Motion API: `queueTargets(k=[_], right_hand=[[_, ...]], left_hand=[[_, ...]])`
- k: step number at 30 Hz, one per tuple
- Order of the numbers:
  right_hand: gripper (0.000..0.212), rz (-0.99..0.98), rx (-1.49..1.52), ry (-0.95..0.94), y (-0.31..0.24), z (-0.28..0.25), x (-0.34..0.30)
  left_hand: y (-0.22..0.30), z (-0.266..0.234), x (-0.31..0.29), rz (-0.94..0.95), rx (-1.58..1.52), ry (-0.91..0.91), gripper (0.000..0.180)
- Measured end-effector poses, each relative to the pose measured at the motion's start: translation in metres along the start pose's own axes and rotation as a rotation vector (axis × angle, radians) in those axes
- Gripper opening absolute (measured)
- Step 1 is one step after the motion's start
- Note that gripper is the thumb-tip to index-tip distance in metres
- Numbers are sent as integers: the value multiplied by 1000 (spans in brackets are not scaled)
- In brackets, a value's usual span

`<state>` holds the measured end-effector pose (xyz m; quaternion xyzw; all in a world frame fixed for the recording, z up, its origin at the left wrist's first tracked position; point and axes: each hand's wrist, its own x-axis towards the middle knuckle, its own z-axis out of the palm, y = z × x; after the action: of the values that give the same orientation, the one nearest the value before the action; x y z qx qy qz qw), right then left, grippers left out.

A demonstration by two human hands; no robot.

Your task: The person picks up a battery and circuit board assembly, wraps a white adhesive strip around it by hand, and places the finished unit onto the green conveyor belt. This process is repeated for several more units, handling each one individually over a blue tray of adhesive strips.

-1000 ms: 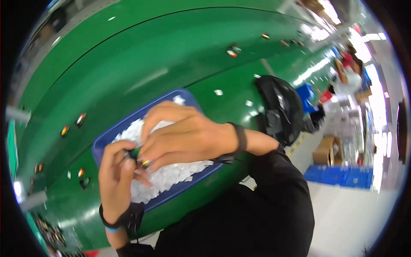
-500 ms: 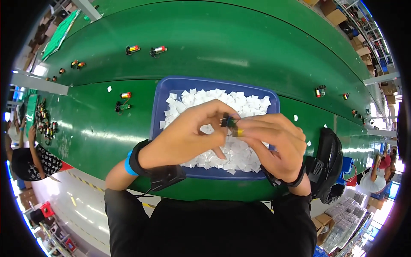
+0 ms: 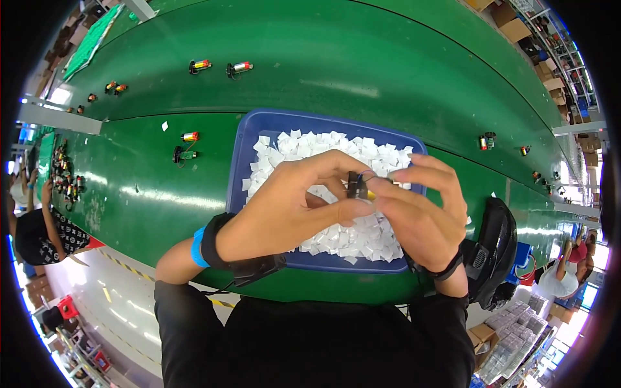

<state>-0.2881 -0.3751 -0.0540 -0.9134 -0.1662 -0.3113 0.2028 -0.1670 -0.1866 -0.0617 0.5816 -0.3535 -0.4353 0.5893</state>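
Observation:
Above a blue tray [image 3: 242, 155] of small white square pieces [image 3: 343, 240], both hands meet at a small battery-and-circuit-board assembly [image 3: 356, 185]. Its black end part and thin wires show between the fingers, with a bit of yellow; the rest is hidden. My left hand [image 3: 284, 207] comes in from the left, thumb and fingers pinching the black part. From the right, my right hand [image 3: 427, 213] is closed at the thumb and fingertips on the yellow side, its other fingers lifted and bent.
Similar assemblies lie left of the tray [image 3: 187, 154], on the far green belt [image 3: 239, 68] and at the right [image 3: 486, 141]. A black bag [image 3: 498, 249] rests by my right arm. Co-workers sit at far left [image 3: 45, 236] and far right [image 3: 561, 279].
The assembly has shifted slightly right and turned, so its black part faces me more. My right hand's upper fingers have lifted and spread; my left thumb has stretched forward along it.

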Motion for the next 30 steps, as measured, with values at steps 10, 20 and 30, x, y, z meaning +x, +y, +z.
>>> queueTargets(k=[10,20,30], right_hand=[[24,311,270,133,-2,-15,-1],[17,492,592,157,-9,-3,-14],[22,626,675,131,2,4,-17]], left_hand=[[-1,8,8,191,-186,138,34],[7,11,0,270,295,160,32],[7,22,7,429,544,303,26]])
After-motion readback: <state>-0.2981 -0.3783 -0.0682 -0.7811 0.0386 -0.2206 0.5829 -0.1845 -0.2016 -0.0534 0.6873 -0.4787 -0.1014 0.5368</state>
